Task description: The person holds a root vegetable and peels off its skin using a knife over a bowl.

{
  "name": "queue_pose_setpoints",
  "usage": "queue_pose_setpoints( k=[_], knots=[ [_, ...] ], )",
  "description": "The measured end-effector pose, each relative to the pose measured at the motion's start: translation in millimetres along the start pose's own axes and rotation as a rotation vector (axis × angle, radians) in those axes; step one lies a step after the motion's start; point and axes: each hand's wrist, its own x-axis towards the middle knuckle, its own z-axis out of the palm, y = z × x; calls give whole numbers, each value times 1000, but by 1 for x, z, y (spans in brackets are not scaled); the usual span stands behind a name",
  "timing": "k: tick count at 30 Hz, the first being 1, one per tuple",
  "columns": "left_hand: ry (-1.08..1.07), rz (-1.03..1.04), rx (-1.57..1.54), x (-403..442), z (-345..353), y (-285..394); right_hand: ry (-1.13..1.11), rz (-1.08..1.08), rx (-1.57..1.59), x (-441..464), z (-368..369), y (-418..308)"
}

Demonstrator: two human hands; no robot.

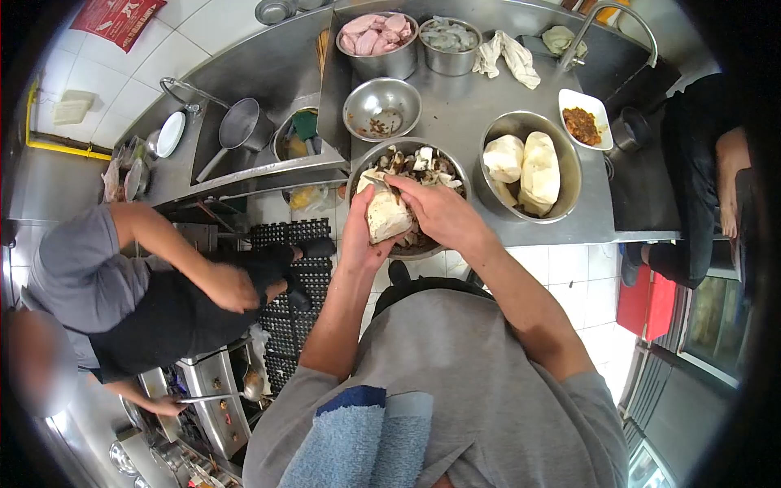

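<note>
My left hand (364, 230) is wrapped round a pale, partly peeled root-like piece (389, 216) with dark specks, above a steel bowl (462, 167) of dark and white scraps. My right hand (435, 209) lies against the piece's upper right side, fingers closed over a small metal tool (379, 185) that is mostly hidden. To the right, a larger steel bowl (572, 183) holds smooth, peeled pale pieces (539, 174). Behind the scrap bowl stands a steel bowl (399, 96) with a few brown bits.
Pots of pink meat (376, 37) and greyish pieces (449, 37), a cloth (508, 58), a tap (606, 16) and a white dish (587, 119) line the counter. One person (122, 285) stands left at a stove, another (700, 179) at the right edge.
</note>
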Motion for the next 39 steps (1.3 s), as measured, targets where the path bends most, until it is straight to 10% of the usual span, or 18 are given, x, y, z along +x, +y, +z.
queue_pose_setpoints(
  k=[3, 6, 13, 18, 31, 39],
  knots=[
    [-15, -30, 24, -9, 4, 5, 203, -225, 197, 15, 29, 39],
    [-90, -65, -10, -10, -2, 10, -266, 612, 972, 12, -17, 8],
    [-111, -59, -63, -7, -10, 20, -236, 545, 642, 1, -26, 14],
    [-73, -54, -112, -5, -4, 22, -20, -14, 76, -18, -10, 10],
    [-351, -263, -214, -13, 0, 5, -23, 231, 151, 4, -16, 18],
    [-174, -166, -389, -3, -10, 18, -114, 107, 143, -15, -21, 9]
  ],
)
